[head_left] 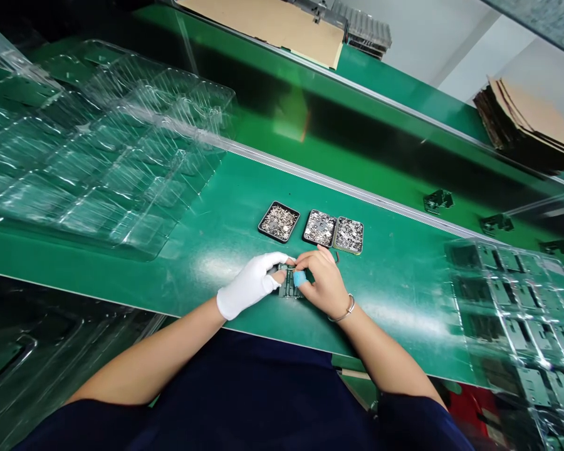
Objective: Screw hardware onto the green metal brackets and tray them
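A small dark slotted plastic part (289,289) with metallic-looking bits lies on the green bench in front of me. My left hand (251,283), in a white glove with bare fingertips, grips its left side. At its upper right, my right hand (323,279) bends over it with thumb and fingers drawn together. A blue cover (299,278) wraps one digit of that hand. Whatever sits between those fingertips is too small or hidden to make out. Just beyond the hands stand a black tray (279,221) and two more trays (319,228) (349,235) of small metal pieces.
Stacked clear compartment trays (98,156) cover the left of the bench. Another clear tray (517,307), with dark parts in its pockets, stands at right. Several black parts (438,200) lie past the metal rail (310,177). Cardboard sheets (536,122) are piled at the back right.
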Demonstrator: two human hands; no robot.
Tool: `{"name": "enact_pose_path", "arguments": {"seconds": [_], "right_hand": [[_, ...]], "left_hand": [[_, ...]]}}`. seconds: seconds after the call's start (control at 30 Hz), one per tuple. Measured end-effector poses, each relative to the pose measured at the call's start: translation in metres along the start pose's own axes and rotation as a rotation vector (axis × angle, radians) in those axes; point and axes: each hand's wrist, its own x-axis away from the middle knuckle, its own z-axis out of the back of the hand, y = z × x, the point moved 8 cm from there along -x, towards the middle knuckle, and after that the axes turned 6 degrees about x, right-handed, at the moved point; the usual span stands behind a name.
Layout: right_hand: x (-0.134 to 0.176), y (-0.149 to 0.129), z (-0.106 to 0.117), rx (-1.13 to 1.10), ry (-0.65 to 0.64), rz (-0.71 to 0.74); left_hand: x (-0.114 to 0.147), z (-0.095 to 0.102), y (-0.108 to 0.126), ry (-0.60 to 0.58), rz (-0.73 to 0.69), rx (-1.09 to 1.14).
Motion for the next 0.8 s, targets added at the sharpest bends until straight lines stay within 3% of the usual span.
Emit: {"name": "enact_pose_path", "arguments": {"seconds": [0.33,0.57,0.63,0.8], "right_hand": [[0.001,-0.002,-0.003,-0.023,0.043,0.047],[0.003,-0.014,-0.005,0.148,-0.026,0.095],[0.001,-0.008,-0.005,0.046,-0.041,0.025],[0.002,0.024,-0.018,-0.565,-0.060,-0.285]], "left_hand": [[0.000,0.000,0.000,0.005,-0.007,-0.032],[-0.001,-0.002,-0.002,0.017,-0.015,-0.016],[-0.002,-0.004,-0.004,0.035,0.002,-0.003],[-0.003,-0.006,-0.008,0.065,0.059,0.034]]}}
